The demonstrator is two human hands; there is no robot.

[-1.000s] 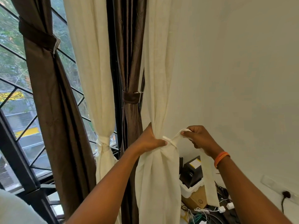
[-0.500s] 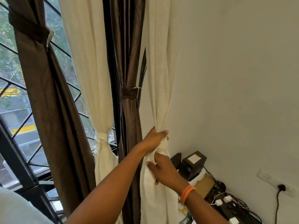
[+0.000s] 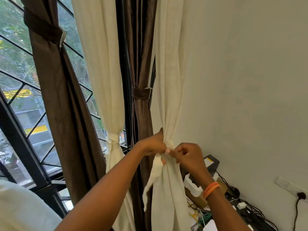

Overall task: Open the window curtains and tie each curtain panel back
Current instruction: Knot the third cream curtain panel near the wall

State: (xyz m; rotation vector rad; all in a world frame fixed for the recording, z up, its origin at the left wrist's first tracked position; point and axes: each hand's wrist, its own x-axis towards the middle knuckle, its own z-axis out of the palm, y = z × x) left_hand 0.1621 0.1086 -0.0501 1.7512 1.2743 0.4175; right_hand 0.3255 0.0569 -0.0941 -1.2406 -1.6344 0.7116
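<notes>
1. Where the white wall (image 3: 241,80) meets the window, cream sheer curtain panel (image 3: 168,80), gathered into a narrow bunch at hand height and hanging just beside the wall.
2. Left hand (image 3: 155,144), fingers curled tight around the gathered bunch, gripping it from the window side.
3. Right hand (image 3: 186,155), fingers bent, fingertips pinching the cream fabric tie-back strip (image 3: 155,170) at the bunch, touching the left hand's fingertips; orange band (image 3: 211,189) on its wrist.
4. Loose tail of the strip, dangling below the hands along the left of the panel.
5. Dark brown satin curtain panel (image 3: 141,55), directly left of the cream panel, cinched by a matching brown band (image 3: 140,94) above hand level.
6. Second cream sheer curtain panel (image 3: 101,64), further left, already knotted with a cream tie (image 3: 113,139) at about the same height as the hands.
7. Second dark brown curtain panel (image 3: 55,97), leftmost, bound high up by a brown band (image 3: 43,27).
8. Black diagonal window grille (image 3: 20,100), behind the curtains, with greenery and a building outside.
9. Black box-shaped device (image 3: 210,162), white foam piece (image 3: 191,185) and tangled cables (image 3: 246,207), low in the corner to the right of the panel.
10. White wall socket strip (image 3: 286,184), with a dark plug (image 3: 301,195) inserted, at lower right.
</notes>
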